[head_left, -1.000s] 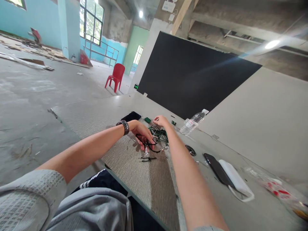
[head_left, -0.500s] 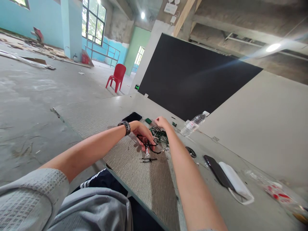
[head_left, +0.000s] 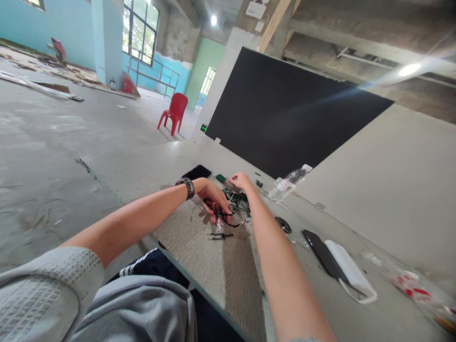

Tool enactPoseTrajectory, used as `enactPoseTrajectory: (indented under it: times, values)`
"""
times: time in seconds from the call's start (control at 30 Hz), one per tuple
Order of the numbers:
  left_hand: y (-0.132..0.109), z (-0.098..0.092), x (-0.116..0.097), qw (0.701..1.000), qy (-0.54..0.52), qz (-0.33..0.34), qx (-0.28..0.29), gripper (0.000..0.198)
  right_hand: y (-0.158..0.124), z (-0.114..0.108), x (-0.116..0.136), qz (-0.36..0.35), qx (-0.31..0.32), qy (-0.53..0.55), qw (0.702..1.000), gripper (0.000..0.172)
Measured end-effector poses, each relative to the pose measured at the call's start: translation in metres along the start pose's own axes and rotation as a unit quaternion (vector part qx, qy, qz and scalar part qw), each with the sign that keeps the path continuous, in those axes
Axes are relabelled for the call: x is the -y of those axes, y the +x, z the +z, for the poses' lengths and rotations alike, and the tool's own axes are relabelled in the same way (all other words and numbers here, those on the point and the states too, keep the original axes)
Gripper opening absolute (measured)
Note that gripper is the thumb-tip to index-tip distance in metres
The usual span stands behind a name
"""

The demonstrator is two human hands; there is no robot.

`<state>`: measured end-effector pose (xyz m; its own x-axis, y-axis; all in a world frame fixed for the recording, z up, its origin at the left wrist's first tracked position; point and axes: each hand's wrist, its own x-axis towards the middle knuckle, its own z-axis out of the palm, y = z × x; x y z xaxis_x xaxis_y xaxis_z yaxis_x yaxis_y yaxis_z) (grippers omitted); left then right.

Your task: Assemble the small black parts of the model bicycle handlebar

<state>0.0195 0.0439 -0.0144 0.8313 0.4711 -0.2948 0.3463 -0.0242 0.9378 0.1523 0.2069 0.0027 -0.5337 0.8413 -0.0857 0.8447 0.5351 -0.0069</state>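
My left hand [head_left: 214, 197], with a dark bracelet on its wrist, is closed on a thin black frame part [head_left: 231, 223] above the table. Beyond it my right hand [head_left: 239, 180] has its fingers pinched together beside a green block [head_left: 221, 178]; what they hold, if anything, is too small to make out. Between the hands lies a small green model bicycle [head_left: 242, 203] with a spoked wheel, partly hidden by my right wrist. A thin black forked part [head_left: 221, 236] lies nearer to me. A loose wheel [head_left: 283, 224] sits right of my right forearm.
Behind my left hand lies a black phone [head_left: 196, 172]. A plastic bottle [head_left: 289, 184] lies tilted at the back. To the right are a dark case [head_left: 321, 251], a white power bank [head_left: 347, 266] and a clear bag with red marks [head_left: 413, 287]. A red chair [head_left: 174, 113] stands beyond the table.
The view has shifted very slightly. Both hands stay in nearly the same place, the left one still on the black part.
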Motion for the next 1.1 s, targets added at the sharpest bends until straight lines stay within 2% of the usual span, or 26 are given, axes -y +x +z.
enactPoseTrajectory:
  times: [0.13, 0.27, 0.37, 0.47, 0.5, 0.57, 0.63, 0.7, 0.8, 0.87, 0.97, 1.1]
  values:
    - [-0.001, 0.000, 0.000, 1.000, -0.003, -0.019, -0.007, 0.052, -0.008, -0.003, 0.003, 0.002, -0.012, 0.005, 1.000, 0.032]
    - [-0.002, 0.002, 0.000, 1.000, -0.013, -0.022, -0.002, 0.052, -0.025, -0.028, 0.010, -0.022, -0.078, 0.028, 0.996, 0.026]
    - [-0.003, 0.004, -0.001, 0.998, -0.037, -0.037, -0.017, 0.050, -0.060, -0.054, 0.011, -0.062, -0.153, 0.058, 0.985, 0.029]
    - [-0.004, 0.005, -0.001, 0.998, -0.042, -0.034, -0.012, 0.050, -0.119, -0.066, 0.006, -0.106, -0.201, 0.077, 0.971, 0.030]
    - [-0.004, 0.005, -0.001, 0.999, -0.034, -0.032, -0.011, 0.050, -0.142, -0.064, 0.003, -0.150, -0.228, 0.087, 0.958, 0.031]
    - [-0.005, 0.004, -0.001, 0.999, -0.023, -0.034, -0.017, 0.049, -0.188, -0.051, -0.003, -0.214, -0.237, 0.101, 0.942, 0.032]
    - [-0.005, 0.003, -0.002, 0.998, -0.029, -0.056, -0.020, 0.048, -0.227, -0.028, -0.011, -0.234, -0.215, 0.114, 0.941, 0.032]
    - [-0.006, 0.003, -0.003, 0.997, -0.032, -0.067, -0.020, 0.050, -0.250, -0.002, -0.019, -0.243, -0.184, 0.099, 0.947, 0.033]
    - [-0.009, 0.005, -0.004, 0.997, -0.027, -0.077, -0.014, 0.048, -0.257, 0.026, -0.027, -0.259, -0.128, 0.053, 0.956, 0.033]
    - [-0.011, 0.007, -0.005, 0.997, -0.016, -0.074, -0.015, 0.047, -0.251, 0.033, -0.029, -0.249, -0.113, 0.062, 0.960, 0.029]
    - [-0.014, 0.010, -0.007, 0.997, -0.001, -0.072, -0.025, 0.049, -0.242, 0.034, -0.027, -0.238, -0.104, 0.080, 0.962, 0.024]
    - [-0.017, 0.014, -0.011, 0.994, -0.005, -0.095, -0.049, 0.052, -0.246, 0.025, -0.026, -0.235, -0.107, 0.095, 0.961, 0.022]
